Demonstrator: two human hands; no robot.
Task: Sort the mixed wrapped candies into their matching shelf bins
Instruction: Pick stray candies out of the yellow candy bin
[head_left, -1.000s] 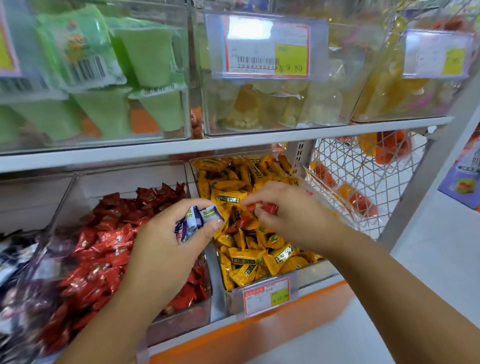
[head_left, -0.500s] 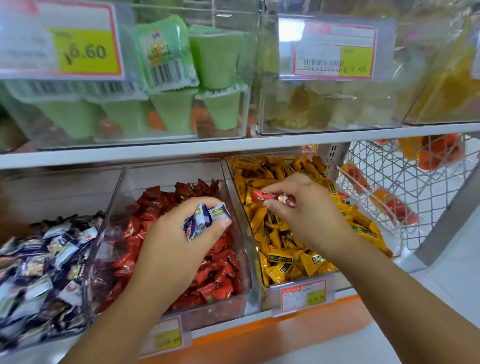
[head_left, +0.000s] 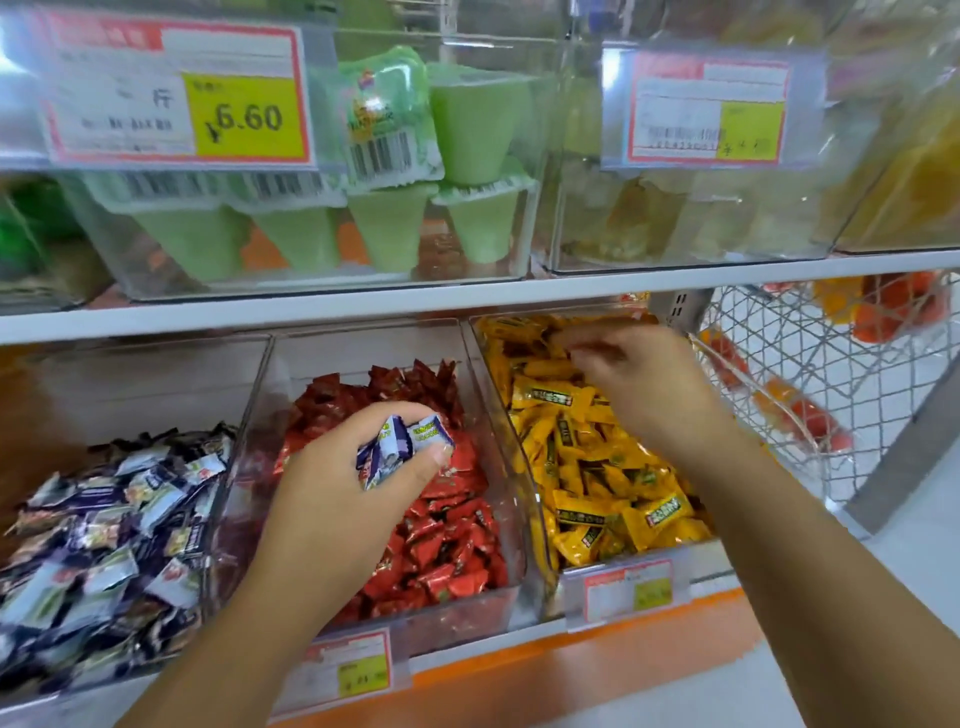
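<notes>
On lower shelf (head_left: 540, 630), side by side: dark-candy bin (head_left: 104, 384), red-candy bin (head_left: 363, 348), yellow-candy bin (head_left: 511, 452). On upper shelf (head_left: 363, 307): green-cup bin (head_left: 322, 273), pale-sweets bin (head_left: 675, 254).

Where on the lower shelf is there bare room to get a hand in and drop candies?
Roomiest: the blue-white bin, bare behind its heap. The red bin has a small bare strip at its back left. The yellow bin is packed to the back, with the right hand in it.

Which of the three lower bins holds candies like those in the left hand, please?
The leftmost bin: its blue-and-white wrappers match the candies the left hand grips. The middle bin holds red ones, the right bin yellow.
</notes>
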